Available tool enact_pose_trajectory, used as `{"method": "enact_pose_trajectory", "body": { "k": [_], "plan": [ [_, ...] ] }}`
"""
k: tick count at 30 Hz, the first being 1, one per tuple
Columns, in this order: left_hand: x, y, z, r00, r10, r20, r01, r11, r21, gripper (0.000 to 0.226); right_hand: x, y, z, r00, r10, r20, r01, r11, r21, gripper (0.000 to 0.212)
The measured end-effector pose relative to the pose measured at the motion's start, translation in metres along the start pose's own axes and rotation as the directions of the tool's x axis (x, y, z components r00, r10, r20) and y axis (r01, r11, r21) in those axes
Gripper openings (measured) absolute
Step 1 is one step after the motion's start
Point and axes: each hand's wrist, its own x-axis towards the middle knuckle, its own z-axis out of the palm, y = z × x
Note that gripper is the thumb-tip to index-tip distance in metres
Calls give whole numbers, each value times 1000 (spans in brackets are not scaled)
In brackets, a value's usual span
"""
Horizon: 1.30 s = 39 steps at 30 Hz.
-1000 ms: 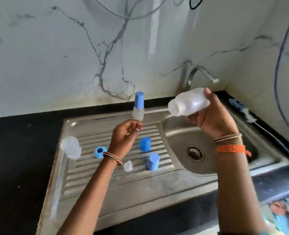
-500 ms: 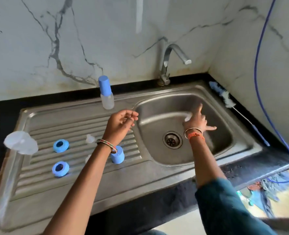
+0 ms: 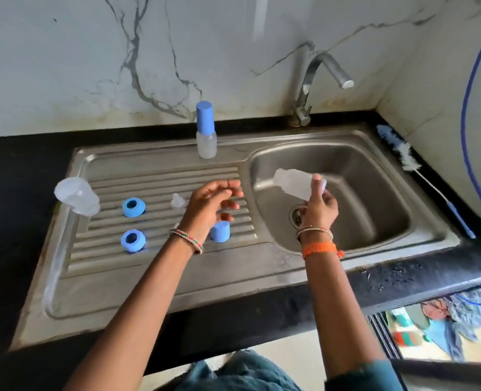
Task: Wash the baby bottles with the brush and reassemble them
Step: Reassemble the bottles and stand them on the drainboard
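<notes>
Head view, frame centre: right hand [image 3: 319, 208] clasped an uncapped translucent bottle [image 3: 295, 183], tilted neck-left over the sink basin [image 3: 374, 198]. Left hand [image 3: 208, 210] hovered above the drainboard [image 3: 154, 266], fingers loosely spread, holding nothing. Capped bottle [image 3: 206, 131] stood upright at upper centre; brush [image 3: 414, 167] lay at right.

The sink [image 3: 374, 153] and its ribbed drainboard [image 3: 160, 182] are brushed steel, dull-shining and water-marked. The tap [image 3: 315, 77] is polished metal. The bottle [image 3: 294, 183] is cloudy, translucent plastic; the rings [image 3: 133, 207] and cap [image 3: 220, 231] are matt blue plastic. The wall [image 3: 64, 52] is glossy veined marble, the counter [image 3: 22, 165] dark polished stone. The brush [image 3: 402, 153] has fuzzy bristles.
</notes>
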Motion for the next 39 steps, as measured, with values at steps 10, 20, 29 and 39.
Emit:
{"method": "enact_pose_trajectory", "body": {
  "k": [10,20,29,39],
  "plan": [
    [-59,-13,-71,986,61,154,-76,993,93,23,-122,37,-25,572,106,813,404,826,-392,65],
    [-100,-48,-136,990,-5,138,-33,961,276,31,-156,100,-15,453,89,887,846,273,-459,67],
    [-102,-41,-174,985,-51,-168,55,998,21,19,-151,31,15,415,49,908,696,626,-352,57],
    [-105,-29,-217,907,-48,-419,83,994,65,19,-165,102,161,-28,531,847,998,65,-7,56]
  ]
}}
